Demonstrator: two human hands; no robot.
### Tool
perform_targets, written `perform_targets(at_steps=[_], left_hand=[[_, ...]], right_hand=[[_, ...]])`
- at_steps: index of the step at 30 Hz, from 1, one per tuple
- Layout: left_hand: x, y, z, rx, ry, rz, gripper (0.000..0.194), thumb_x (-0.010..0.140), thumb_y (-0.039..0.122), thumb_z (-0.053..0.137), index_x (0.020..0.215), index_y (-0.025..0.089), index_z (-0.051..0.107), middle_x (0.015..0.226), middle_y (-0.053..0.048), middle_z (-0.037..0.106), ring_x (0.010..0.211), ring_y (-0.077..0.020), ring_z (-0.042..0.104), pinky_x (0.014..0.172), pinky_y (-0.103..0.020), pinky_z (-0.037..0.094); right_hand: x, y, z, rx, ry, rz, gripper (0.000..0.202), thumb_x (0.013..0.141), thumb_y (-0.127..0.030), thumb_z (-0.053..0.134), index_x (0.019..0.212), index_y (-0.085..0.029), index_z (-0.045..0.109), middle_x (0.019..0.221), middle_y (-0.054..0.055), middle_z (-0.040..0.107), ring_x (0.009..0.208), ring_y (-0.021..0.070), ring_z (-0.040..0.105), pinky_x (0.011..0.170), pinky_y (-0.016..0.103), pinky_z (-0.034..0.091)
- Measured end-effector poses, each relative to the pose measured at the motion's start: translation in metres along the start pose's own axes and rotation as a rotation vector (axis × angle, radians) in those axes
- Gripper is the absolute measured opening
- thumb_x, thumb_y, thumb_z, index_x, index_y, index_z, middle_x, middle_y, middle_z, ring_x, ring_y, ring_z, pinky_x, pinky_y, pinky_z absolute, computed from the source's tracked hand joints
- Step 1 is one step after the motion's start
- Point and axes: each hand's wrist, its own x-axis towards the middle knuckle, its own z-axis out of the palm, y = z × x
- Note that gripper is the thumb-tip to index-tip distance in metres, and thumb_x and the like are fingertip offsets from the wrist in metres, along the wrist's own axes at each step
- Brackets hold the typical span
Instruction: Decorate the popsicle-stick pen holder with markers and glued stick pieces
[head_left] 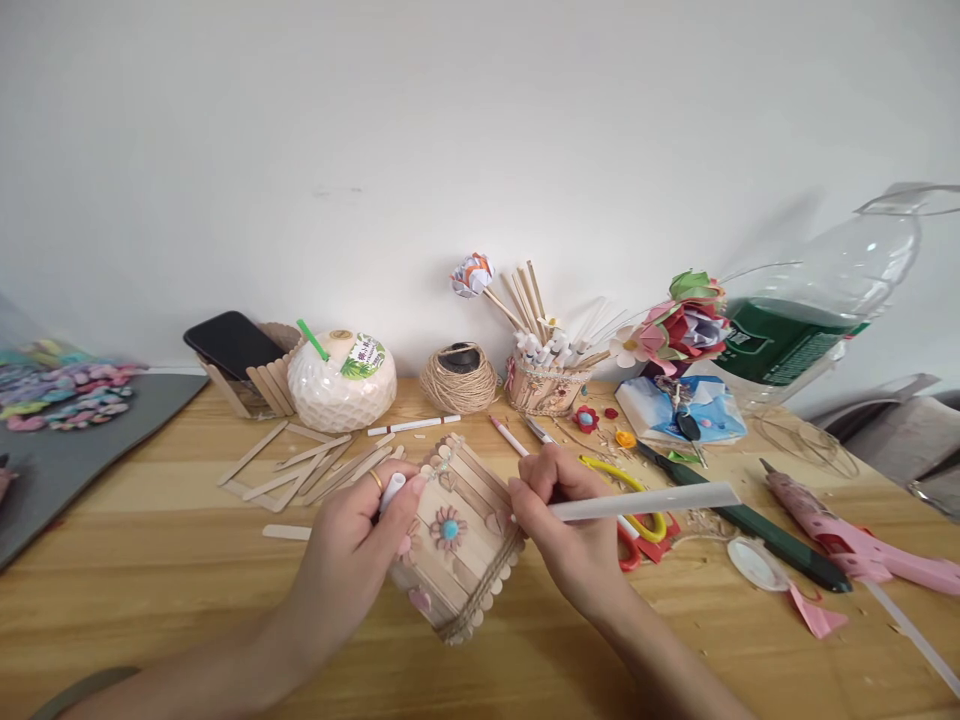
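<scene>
My left hand (358,535) is closed around the left side of a craft-stick box (469,560), tilted above the table. A small white cylinder, perhaps a pen cap (392,490), sticks up between its thumb and fingers. Drawn or glued on the box's face are a flower with a blue centre (449,529), pink hearts and a twine band along the lower edge. My right hand (570,520) pinches a long white pen (645,502), its tip end by a pale heart near the box's right edge. Fingers partly hide that tip.
Loose craft sticks (315,470) lie behind my left hand. A twine ball (459,378), a wrapped coconut (343,380) and a pen holder (550,375) stand along the wall. Yellow-handled scissors (651,525), a dark green tool (780,545) and a pink glue gun (847,530) lie at right.
</scene>
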Motion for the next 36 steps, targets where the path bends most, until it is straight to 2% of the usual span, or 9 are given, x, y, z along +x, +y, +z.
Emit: perform_targets(at_steps=[5,10,14,16,19,22,28,36], left_hand=[[0.001,0.000,0.000,-0.013,0.001,-0.020,0.034,0.084,0.043,0.049,0.058,0.021,0.049,0.048,0.006,0.041,0.046,-0.0117,0.043,0.046,-0.022,0.035],[0.002,-0.001,0.000,-0.004,0.008,-0.006,0.032,0.084,0.041,0.049,0.060,0.020,0.051,0.048,0.006,0.041,0.047,-0.0119,0.043,0.047,-0.022,0.035],[0.006,-0.003,-0.001,-0.031,-0.016,-0.002,0.033,0.085,0.041,0.048,0.060,0.020,0.050,0.049,0.006,0.041,0.049,-0.0122,0.043,0.050,-0.023,0.037],[0.009,-0.002,-0.002,-0.028,-0.031,0.009,0.033,0.085,0.041,0.048,0.061,0.019,0.051,0.050,0.005,0.043,0.050,-0.0122,0.044,0.050,-0.023,0.036],[0.011,0.000,-0.003,-0.011,-0.055,0.044,0.033,0.086,0.039,0.047,0.060,0.019,0.051,0.050,0.005,0.043,0.050,-0.0119,0.044,0.051,-0.022,0.035],[0.011,0.001,-0.003,-0.014,-0.077,0.047,0.032,0.087,0.037,0.046,0.063,0.019,0.055,0.048,0.006,0.043,0.049,-0.0118,0.044,0.050,-0.022,0.035],[0.011,-0.003,-0.002,-0.034,-0.084,0.026,0.031,0.087,0.039,0.046,0.069,0.018,0.059,0.049,0.005,0.045,0.049,-0.0124,0.045,0.050,-0.023,0.036],[0.011,0.002,-0.002,-0.060,-0.087,0.012,0.029,0.086,0.039,0.046,0.069,0.018,0.057,0.050,0.006,0.041,0.049,-0.0116,0.042,0.050,-0.022,0.036]], right_hand=[[0.000,-0.003,0.000,0.052,-0.088,0.033,0.034,0.076,-0.016,0.055,0.054,-0.023,0.031,0.049,-0.008,0.033,0.044,0.0085,0.029,0.042,0.023,0.025],[0.007,-0.001,-0.002,0.280,0.098,0.137,0.035,0.075,-0.024,0.061,0.053,-0.022,0.035,0.048,-0.008,0.032,0.046,0.0089,0.029,0.042,0.021,0.029],[0.012,-0.003,-0.006,0.262,0.172,0.162,0.034,0.075,-0.031,0.066,0.057,-0.021,0.039,0.048,-0.009,0.034,0.045,0.0080,0.026,0.042,0.020,0.025],[0.012,-0.006,-0.007,0.239,0.135,0.166,0.032,0.073,-0.031,0.068,0.059,-0.021,0.041,0.049,-0.009,0.036,0.045,0.0079,0.027,0.042,0.020,0.024],[0.007,-0.009,-0.006,0.168,0.010,0.147,0.031,0.072,-0.029,0.069,0.060,-0.021,0.041,0.052,-0.007,0.040,0.047,0.0088,0.032,0.042,0.020,0.027],[0.002,-0.009,-0.004,0.084,-0.084,0.093,0.033,0.076,-0.026,0.063,0.056,-0.022,0.037,0.051,-0.007,0.038,0.047,0.0094,0.033,0.043,0.022,0.027],[-0.002,-0.004,-0.001,-0.083,-0.059,-0.038,0.035,0.083,-0.025,0.057,0.055,-0.021,0.036,0.051,-0.006,0.040,0.047,0.0100,0.036,0.046,0.023,0.031],[-0.001,-0.005,-0.002,-0.195,-0.090,-0.066,0.035,0.083,-0.024,0.057,0.055,-0.022,0.035,0.051,-0.006,0.039,0.046,0.0094,0.034,0.044,0.023,0.029]])
